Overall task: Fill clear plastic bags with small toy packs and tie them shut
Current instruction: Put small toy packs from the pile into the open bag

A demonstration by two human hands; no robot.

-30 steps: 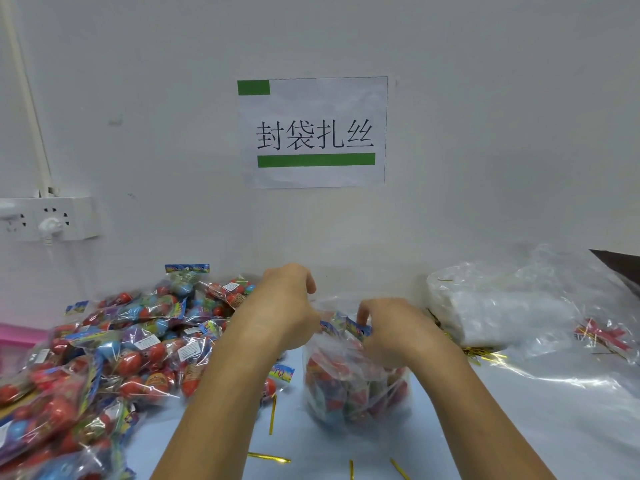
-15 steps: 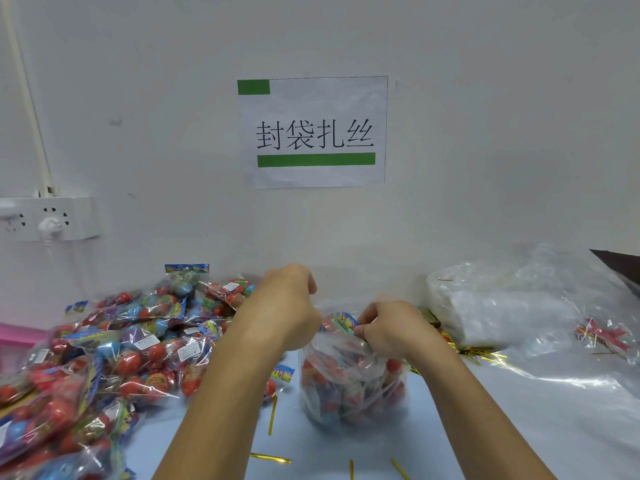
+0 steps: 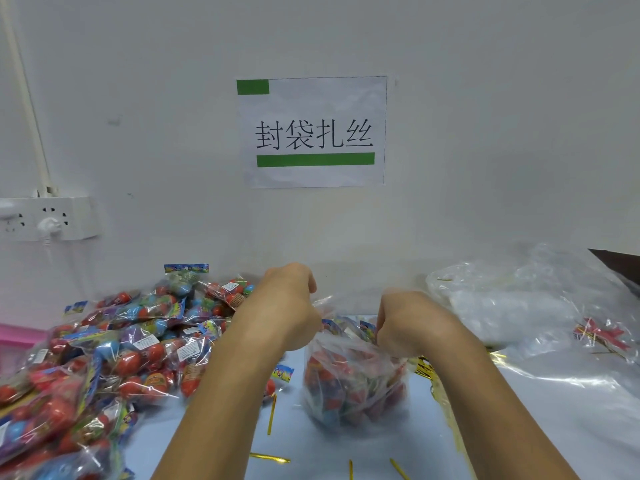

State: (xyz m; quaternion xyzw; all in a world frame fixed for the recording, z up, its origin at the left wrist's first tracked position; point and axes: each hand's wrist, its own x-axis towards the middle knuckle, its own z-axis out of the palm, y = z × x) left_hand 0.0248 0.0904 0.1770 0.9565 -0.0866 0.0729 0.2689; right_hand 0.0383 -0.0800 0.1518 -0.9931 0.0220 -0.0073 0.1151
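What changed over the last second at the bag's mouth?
The right hand slid rightward along the bag rim, widening the gap to the left hand and stretching the mouth open. Both keep their grip on the plastic. The bag stays standing on the table; the toy pile is unmoved.

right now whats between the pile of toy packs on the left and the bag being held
In the head view, the left forearm crosses that stretch, and below it a gold twist tie lies on the table between the toy pack pile and the filled bag.
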